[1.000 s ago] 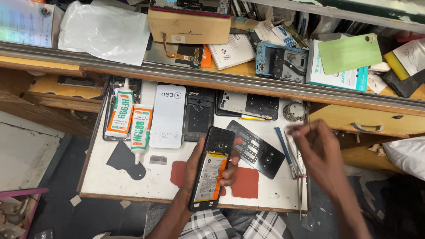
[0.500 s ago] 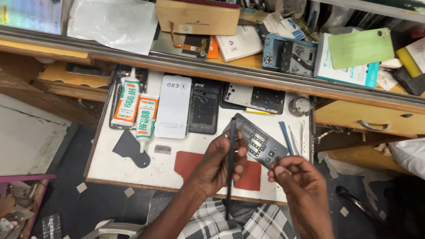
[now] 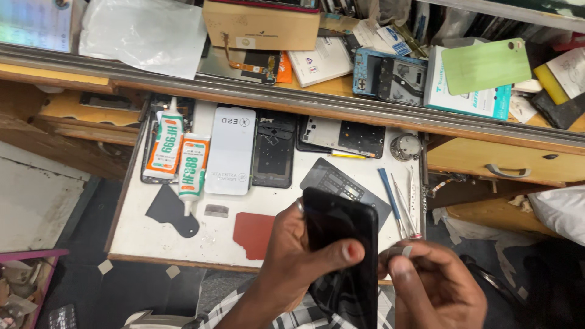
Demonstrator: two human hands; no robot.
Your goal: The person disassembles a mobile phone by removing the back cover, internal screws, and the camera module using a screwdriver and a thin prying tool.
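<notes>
While the left hand (image 3: 292,262) clamps the black phone (image 3: 341,256) upright by its long edges, glass facing up and long axis running away from the body, the right hand (image 3: 436,286) pinches a small metal tool (image 3: 399,251) touching its right edge, with tweezers (image 3: 407,204), glue tubes (image 3: 180,155) and a red pad (image 3: 253,234) lying beyond on the white tray (image 3: 183,240).
</notes>
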